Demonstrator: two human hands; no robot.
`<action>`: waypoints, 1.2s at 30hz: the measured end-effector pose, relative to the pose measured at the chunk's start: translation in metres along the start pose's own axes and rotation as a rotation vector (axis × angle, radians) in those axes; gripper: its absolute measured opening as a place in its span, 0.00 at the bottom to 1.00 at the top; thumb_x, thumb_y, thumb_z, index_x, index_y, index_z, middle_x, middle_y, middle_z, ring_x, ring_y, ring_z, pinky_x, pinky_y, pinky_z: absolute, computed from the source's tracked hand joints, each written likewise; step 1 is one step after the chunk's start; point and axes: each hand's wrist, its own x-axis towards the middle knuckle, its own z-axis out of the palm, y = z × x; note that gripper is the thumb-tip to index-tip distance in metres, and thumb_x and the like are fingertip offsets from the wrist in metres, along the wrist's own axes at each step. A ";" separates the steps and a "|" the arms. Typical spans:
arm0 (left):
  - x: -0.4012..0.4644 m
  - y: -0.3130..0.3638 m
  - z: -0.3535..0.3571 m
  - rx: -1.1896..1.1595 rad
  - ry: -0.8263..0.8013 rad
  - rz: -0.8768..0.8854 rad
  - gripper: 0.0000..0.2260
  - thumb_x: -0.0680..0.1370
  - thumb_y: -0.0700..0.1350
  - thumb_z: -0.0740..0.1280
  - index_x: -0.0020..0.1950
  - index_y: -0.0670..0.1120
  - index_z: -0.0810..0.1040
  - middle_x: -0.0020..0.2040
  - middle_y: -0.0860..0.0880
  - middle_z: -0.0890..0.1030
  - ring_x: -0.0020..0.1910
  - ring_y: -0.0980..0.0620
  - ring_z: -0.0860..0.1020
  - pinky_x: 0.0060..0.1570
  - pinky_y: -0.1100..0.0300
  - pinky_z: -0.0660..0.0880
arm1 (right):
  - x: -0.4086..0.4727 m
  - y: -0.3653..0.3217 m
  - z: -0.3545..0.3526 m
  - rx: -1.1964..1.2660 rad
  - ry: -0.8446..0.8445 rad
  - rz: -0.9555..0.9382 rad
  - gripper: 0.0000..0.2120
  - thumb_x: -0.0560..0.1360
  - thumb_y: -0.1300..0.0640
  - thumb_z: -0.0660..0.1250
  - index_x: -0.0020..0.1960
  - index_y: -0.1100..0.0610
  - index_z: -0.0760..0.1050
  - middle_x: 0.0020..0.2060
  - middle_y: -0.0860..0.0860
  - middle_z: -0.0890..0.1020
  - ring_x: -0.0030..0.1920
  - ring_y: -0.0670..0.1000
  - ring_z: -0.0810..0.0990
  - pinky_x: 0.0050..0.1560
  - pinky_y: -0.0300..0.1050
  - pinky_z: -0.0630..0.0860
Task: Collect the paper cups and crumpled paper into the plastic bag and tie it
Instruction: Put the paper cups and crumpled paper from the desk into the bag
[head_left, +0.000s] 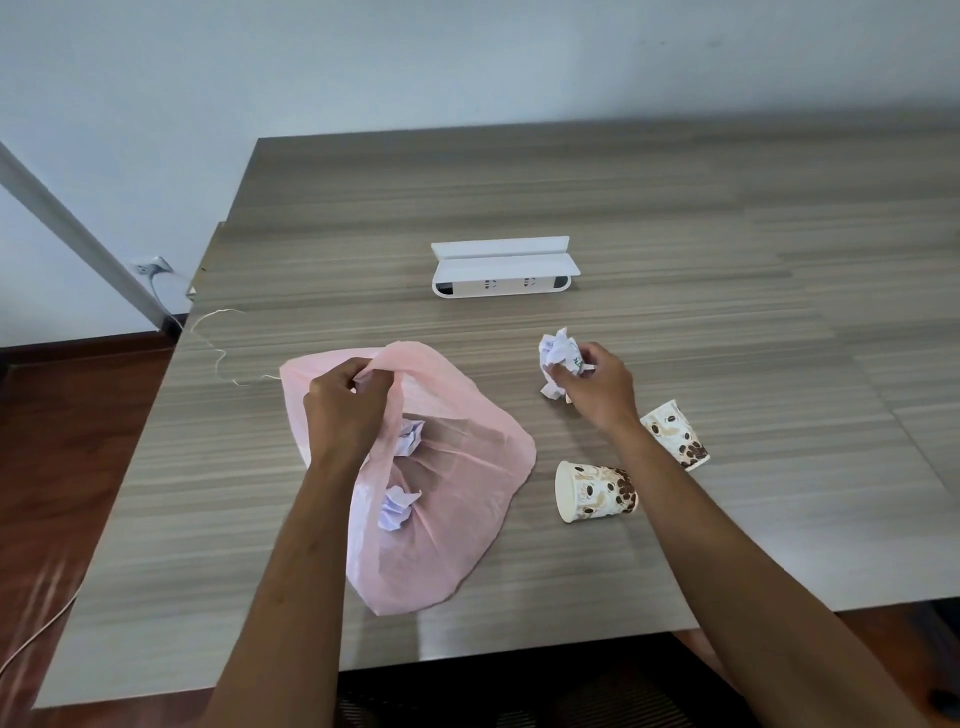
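Note:
A pink plastic bag (457, 499) lies on the wooden table (675, 218), its mouth pinched up by my left hand (348, 405). Two crumpled paper balls show through the bag: one (410, 436) just below my left hand, the other (397, 508) lower down. My right hand (597, 387) grips a white crumpled paper (558, 353) to the right of the bag, with another scrap (551, 391) under it. Two coffee-bean printed paper cups lie on their sides: one (595, 491) right of the bag, another (675, 434) beyond my right forearm.
A white power strip box (501, 267) sits in the middle of the table further back. A thin string (218, 348) trails at the table's left edge. A wall socket with cable (153, 267) is at the left, above a wooden floor.

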 end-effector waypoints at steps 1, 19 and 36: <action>0.000 0.001 -0.001 0.002 0.005 -0.001 0.06 0.75 0.45 0.68 0.39 0.50 0.81 0.30 0.56 0.77 0.32 0.55 0.73 0.36 0.61 0.68 | -0.007 -0.013 -0.006 0.081 -0.073 0.022 0.12 0.71 0.54 0.75 0.52 0.54 0.80 0.42 0.46 0.82 0.39 0.44 0.80 0.34 0.32 0.72; 0.009 0.003 -0.054 0.050 -0.082 0.057 0.03 0.73 0.46 0.71 0.44 0.50 0.85 0.37 0.45 0.84 0.35 0.52 0.77 0.38 0.58 0.72 | -0.111 -0.074 0.116 0.077 -0.727 0.118 0.23 0.67 0.42 0.75 0.55 0.54 0.78 0.37 0.56 0.86 0.33 0.53 0.84 0.48 0.52 0.84; 0.009 -0.009 -0.009 0.027 -0.048 0.061 0.05 0.75 0.47 0.69 0.47 0.50 0.84 0.37 0.51 0.82 0.35 0.54 0.76 0.40 0.60 0.71 | -0.003 -0.015 0.038 -0.324 0.027 -0.029 0.15 0.72 0.56 0.68 0.58 0.51 0.79 0.59 0.52 0.79 0.59 0.54 0.75 0.60 0.47 0.72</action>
